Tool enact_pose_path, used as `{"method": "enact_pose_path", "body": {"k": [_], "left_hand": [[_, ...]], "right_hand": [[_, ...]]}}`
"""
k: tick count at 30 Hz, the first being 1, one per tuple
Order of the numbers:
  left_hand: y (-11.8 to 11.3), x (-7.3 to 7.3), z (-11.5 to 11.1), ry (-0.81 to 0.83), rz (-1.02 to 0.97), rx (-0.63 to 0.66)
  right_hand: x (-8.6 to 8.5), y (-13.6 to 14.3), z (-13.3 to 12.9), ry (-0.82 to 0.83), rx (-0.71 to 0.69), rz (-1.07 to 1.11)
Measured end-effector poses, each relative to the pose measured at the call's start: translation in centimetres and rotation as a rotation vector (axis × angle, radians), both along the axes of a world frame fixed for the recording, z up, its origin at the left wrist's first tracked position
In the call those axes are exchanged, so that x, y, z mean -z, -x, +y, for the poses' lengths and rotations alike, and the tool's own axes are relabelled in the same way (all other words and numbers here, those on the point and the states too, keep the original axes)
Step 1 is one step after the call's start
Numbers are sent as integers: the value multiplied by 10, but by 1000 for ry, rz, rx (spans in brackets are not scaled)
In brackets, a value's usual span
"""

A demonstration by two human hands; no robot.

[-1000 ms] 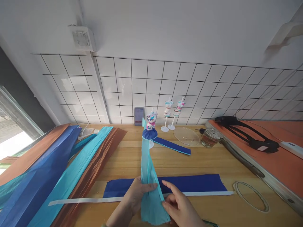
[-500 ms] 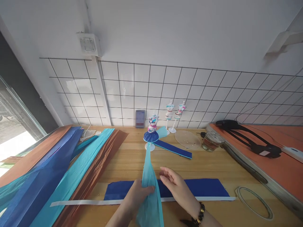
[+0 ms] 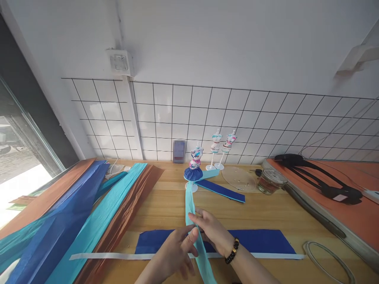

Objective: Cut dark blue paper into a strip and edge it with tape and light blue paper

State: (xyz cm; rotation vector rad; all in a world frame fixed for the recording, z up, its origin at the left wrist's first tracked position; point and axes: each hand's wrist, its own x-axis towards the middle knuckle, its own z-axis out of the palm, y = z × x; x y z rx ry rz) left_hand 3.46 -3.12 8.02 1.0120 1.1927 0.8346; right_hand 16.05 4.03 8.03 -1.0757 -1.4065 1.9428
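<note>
A long light-turquoise paper strip (image 3: 189, 205), folded lengthwise, runs from the small mannequin's base down past the near table edge. My right hand (image 3: 214, 230), with a beaded bracelet, pinches the strip's right side between thumb and fingers. My left hand (image 3: 179, 248) is at the strip's left edge, its fingers apart and partly blurred; the thumb is close to the paper. Under both hands lie a dark blue paper sheet (image 3: 257, 241) and a narrow white strip (image 3: 112, 256). Ahead stands a small mannequin (image 3: 196, 157) with a gathered dark blue paper skirt (image 3: 193, 174).
Long paper sheets, including a turquoise one (image 3: 97, 221) and a brown one (image 3: 130, 209), cover the left. Behind are two more mannequins, a phone (image 3: 179, 152) and a folded blue strip (image 3: 220, 190). A lidded jar (image 3: 271, 181) and a tape ring (image 3: 328, 262) are at right.
My right hand has moved left onto the turquoise strip. My left hand has loosened its grip and its fingers have spread. The strip looks narrower and flatter. The view has shifted slightly.
</note>
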Motion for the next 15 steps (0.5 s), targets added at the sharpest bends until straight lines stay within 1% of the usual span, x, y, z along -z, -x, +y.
{"method": "enact_pose_path", "body": {"k": [2,4,6,8,11,15], "left_hand": [[2,2,4,-27,91,-64],[4,7,9,-38,145,-179],[6,14,14,-45,171,-279],[8,20,17,-41,163,-343],[8,24,19,-9,98,-380],[6,19,17,37,-52,-377]], "right_hand": [[4,0,2,30,20,24],[7,-1,3,57,38,48],[9,-4,3,80,53,70],[8,-7,2,94,66,83],[2,-12,-2,94,63,80],[-9,-22,-13,65,17,64]]}}
